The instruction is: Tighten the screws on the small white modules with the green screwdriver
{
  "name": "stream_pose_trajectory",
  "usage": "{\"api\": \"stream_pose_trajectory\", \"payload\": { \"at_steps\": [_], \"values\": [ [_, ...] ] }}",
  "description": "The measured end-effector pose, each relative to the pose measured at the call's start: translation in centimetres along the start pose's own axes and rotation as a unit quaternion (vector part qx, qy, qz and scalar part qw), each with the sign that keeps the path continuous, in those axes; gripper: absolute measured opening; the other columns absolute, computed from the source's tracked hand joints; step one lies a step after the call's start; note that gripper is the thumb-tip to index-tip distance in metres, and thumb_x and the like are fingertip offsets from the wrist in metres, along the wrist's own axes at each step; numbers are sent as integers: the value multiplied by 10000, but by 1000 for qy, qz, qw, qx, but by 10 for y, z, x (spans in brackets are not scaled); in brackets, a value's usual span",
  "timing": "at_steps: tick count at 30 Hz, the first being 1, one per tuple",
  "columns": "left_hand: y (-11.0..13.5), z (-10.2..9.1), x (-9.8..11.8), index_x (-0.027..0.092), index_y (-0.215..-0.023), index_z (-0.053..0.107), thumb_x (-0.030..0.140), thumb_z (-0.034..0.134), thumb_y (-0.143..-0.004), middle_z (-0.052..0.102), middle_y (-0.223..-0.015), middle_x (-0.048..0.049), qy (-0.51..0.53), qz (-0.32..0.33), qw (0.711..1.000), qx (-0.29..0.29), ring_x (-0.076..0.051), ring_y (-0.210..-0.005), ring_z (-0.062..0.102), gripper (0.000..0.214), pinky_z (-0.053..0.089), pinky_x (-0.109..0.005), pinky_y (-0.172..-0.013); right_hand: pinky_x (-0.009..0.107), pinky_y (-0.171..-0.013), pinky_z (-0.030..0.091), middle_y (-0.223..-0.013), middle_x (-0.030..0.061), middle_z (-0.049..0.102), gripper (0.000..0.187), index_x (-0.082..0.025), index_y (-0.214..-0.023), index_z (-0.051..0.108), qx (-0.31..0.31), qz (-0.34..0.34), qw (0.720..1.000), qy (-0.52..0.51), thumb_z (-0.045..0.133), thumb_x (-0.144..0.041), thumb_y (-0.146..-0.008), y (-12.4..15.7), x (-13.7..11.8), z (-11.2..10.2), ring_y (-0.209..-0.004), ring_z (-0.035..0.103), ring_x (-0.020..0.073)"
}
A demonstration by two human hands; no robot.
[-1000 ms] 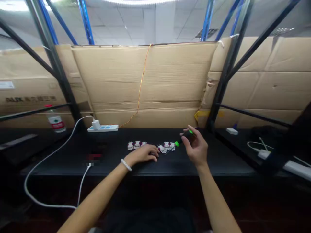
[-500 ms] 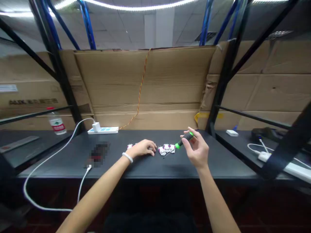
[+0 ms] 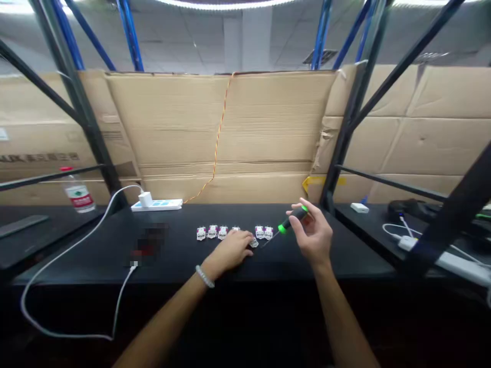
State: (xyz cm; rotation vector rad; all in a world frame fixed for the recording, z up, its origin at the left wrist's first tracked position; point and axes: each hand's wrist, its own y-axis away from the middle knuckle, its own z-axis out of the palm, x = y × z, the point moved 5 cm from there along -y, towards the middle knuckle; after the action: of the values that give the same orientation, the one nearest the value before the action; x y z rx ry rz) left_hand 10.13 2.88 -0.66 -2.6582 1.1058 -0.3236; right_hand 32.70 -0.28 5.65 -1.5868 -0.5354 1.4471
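Note:
My left hand [image 3: 232,249], with a pale bracelet at the wrist, lies palm down with its fingertips on a small white part [image 3: 253,243]. Several small white-and-purple parts stand in a row, among them one [image 3: 212,231] left of that hand and another [image 3: 268,233] to its right. Part of the row is hidden behind the left hand. In my right hand [image 3: 315,235] is a black-and-green screwdriver [image 3: 294,219], held by its handle between thumb and fingers. Its thin shaft slants down to the left, with the tip close to the parts on the right.
On the black table [image 3: 176,266], a white power strip [image 3: 163,205] sits at the back left. A white cable [image 3: 69,248] loops past a blurred dark device [image 3: 148,248]. A bottle [image 3: 79,197] is on the left side shelf. Cardboard [image 3: 172,128] and black rack posts [image 3: 343,133] enclose the table.
My left hand has moved slightly nearer and onto the small white part, uncovering several parts behind it. The right hand holds the screwdriver much as before. The camera view has shifted a little.

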Motion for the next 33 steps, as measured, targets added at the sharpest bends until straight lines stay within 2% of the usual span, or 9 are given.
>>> {"api": "stream_pose_trajectory", "payload": {
  "at_steps": [5,8,11,15,18,22,26,33],
  "values": [
    [28,-9,10,205,-1221,724,268,788,-957,737,-1321,-114,80,2,997,14,-326,-1250,669,278,471,-488,-1124,459,-947,683,-1171,114,767,480,-223,-1376,660,1,8,1000,-9,791,-341,-930,1,-1,2,-983,814,265],
    [40,-14,8,204,-1140,744,240,822,-923,747,-1277,-98,156,-6,987,23,-297,-1217,682,233,502,-446,-1110,465,-936,688,-1195,130,787,529,-223,-1410,638,-1,31,999,-36,797,-376,-928,2,1,6,-988,819,274],
    [44,-15,2,202,-1052,754,220,851,-892,744,-1235,-81,241,-6,970,36,-255,-1172,692,188,528,-389,-1072,471,-915,693,-1192,142,804,467,-217,-1343,664,-9,64,996,-68,778,-430,-943,5,4,14,-976,823,278],
    [40,-10,-5,188,-966,757,294,892,-859,736,-1160,-79,306,9,951,52,-234,-1080,694,203,550,-364,-995,408,-810,698,-1113,107,808,397,-232,-1295,637,-34,100,989,-103,739,-445,-975,14,5,32,-862,814,226],
    [37,-6,-5,183,-956,755,351,906,-847,723,-1149,-84,318,16,946,61,-230,-1048,684,251,555,-358,-960,347,-702,679,-1004,68,801,368,-240,-1266,627,-43,113,985,-122,742,-435,-976,24,3,41,-761,788,196],
    [40,-5,-2,190,-983,762,376,891,-864,719,-1163,-90,314,27,947,62,-242,-1090,677,256,549,-366,-978,336,-722,676,-1003,66,796,369,-241,-1262,640,-32,102,987,-119,774,-401,-957,30,-2,39,-815,796,203],
    [44,-7,1,196,-988,769,381,892,-863,725,-1150,-83,321,39,944,60,-246,-1102,679,254,548,-367,-982,328,-699,674,-994,57,786,373,-240,-1268,636,-7,93,989,-119,774,-395,-958,28,-4,32,-766,791,188],
    [44,-7,4,198,-1009,770,364,887,-871,720,-1143,-77,300,53,950,64,-241,-1099,672,245,539,-358,-990,341,-706,683,-987,68,801,401,-233,-1268,634,-15,85,991,-101,784,-423,-948,32,-6,39,-812,801,209]
  ]
}}
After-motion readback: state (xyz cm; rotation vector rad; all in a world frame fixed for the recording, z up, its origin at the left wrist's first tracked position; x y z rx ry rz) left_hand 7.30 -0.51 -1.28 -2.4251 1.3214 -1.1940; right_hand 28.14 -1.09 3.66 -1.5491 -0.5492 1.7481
